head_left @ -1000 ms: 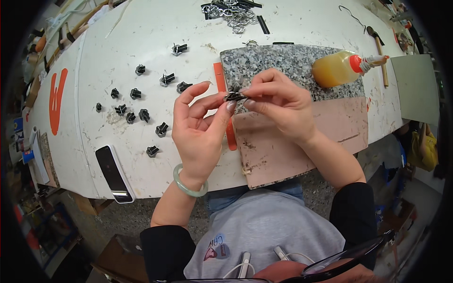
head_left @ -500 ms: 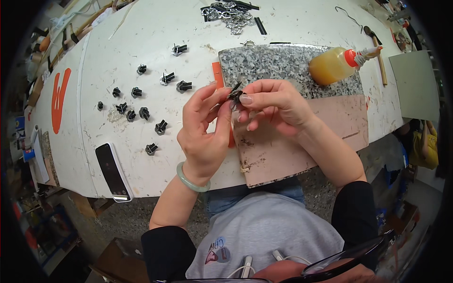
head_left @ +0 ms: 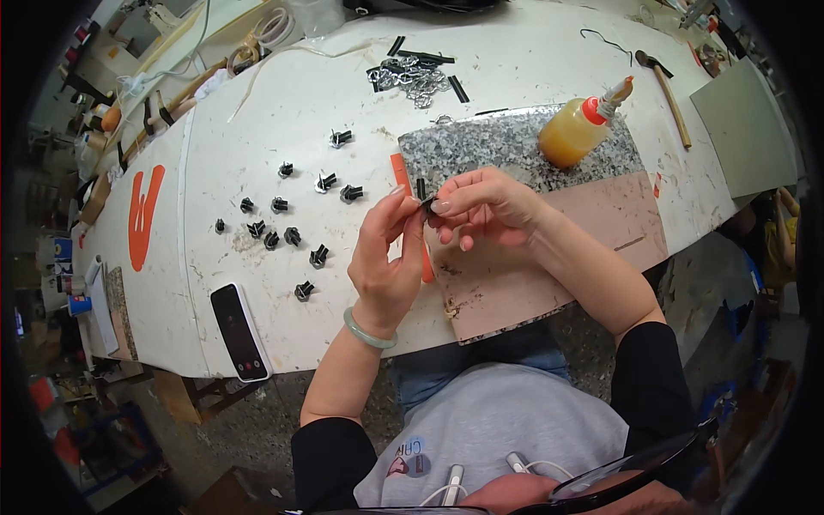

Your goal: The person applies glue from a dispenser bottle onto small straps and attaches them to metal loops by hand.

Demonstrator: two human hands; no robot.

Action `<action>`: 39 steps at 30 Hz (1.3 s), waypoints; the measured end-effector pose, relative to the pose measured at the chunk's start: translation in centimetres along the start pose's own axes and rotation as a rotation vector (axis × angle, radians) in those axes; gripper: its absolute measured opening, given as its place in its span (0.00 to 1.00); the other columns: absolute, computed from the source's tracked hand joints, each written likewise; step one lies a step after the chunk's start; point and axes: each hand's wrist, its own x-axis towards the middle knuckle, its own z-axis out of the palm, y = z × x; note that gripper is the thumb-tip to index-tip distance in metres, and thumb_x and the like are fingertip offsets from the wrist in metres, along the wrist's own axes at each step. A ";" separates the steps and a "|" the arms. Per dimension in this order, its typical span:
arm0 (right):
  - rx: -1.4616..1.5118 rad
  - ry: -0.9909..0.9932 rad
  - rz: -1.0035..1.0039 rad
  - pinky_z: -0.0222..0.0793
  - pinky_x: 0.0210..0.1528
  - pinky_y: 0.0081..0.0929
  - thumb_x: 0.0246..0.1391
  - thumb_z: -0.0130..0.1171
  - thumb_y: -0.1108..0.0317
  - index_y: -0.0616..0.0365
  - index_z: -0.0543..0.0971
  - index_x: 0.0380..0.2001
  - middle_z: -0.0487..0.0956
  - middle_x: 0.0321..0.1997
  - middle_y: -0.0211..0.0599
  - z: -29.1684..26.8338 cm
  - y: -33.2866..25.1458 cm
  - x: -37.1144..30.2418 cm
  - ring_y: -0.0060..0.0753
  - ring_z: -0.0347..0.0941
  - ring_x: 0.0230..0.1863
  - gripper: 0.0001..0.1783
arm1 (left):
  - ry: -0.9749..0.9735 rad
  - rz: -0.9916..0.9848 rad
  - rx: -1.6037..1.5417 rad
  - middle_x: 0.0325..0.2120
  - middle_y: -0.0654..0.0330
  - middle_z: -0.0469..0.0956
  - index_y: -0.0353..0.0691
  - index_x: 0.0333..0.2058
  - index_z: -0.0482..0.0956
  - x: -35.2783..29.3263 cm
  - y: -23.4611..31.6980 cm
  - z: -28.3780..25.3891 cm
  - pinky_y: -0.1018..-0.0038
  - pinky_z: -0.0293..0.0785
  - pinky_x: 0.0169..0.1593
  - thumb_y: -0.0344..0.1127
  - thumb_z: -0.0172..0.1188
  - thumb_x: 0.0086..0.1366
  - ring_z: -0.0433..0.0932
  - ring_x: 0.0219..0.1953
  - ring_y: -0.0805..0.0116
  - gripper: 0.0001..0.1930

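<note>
My left hand [head_left: 386,262] and my right hand [head_left: 491,206] meet over the left side of the work slab. Both are closed, thumbs and fingertips pinching a small black strap piece [head_left: 421,187] between them. One end of it points up; the rest is mostly covered by my fingers, so I cannot tell whether a metal ring is in it. Left of my hands, several small black strap pieces [head_left: 319,256] looped on silver metal rings lie scattered on the white table [head_left: 172,309]. Farther off is a pile of silver metal rings [head_left: 416,84] with loose black strips [head_left: 459,88] beside it.
Beneath my hands are a speckled stone slab [head_left: 472,146] and a pinkish sheet [head_left: 592,236]. A squeeze bottle [head_left: 568,137] of amber liquid stands on the stone. An orange strip [head_left: 398,172] lies along its left edge. A phone [head_left: 239,330] rests near-left, a hammer [head_left: 674,103] far right.
The view has shifted, so the table's things sit lower, and those on the left farther right. Both hands still pinch the strap piece, whose end now points more upright.
</note>
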 end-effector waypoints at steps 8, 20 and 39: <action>-0.210 0.071 -0.303 0.72 0.24 0.18 0.51 0.61 0.71 0.61 0.74 0.29 0.79 0.28 0.37 1.3 0.8 -0.4 0.24 0.77 0.28 0.07 | 0.097 -0.092 -0.116 0.38 0.53 0.76 0.30 0.49 0.66 -0.4 -0.3 0.1 0.76 0.79 0.42 0.17 0.56 0.56 0.78 0.40 0.70 0.20; -1.100 0.289 -1.109 0.71 0.27 0.21 0.47 0.62 0.72 0.60 0.76 0.33 0.78 0.29 0.37 1.1 2.5 0.1 0.26 0.76 0.27 0.09 | 0.069 -0.302 -0.371 0.38 0.54 0.72 0.31 0.48 0.62 0.0 0.3 0.1 0.78 0.77 0.45 0.14 0.55 0.56 0.74 0.43 0.70 0.21; -0.635 -0.035 -0.682 0.73 0.42 0.20 0.49 0.60 0.76 0.61 0.77 0.40 0.76 0.40 0.32 0.4 0.9 -0.4 0.21 0.73 0.42 0.13 | -0.032 -0.151 -0.379 0.39 0.55 0.73 0.33 0.48 0.63 0.4 0.6 -0.4 0.78 0.78 0.43 0.17 0.54 0.58 0.74 0.44 0.70 0.19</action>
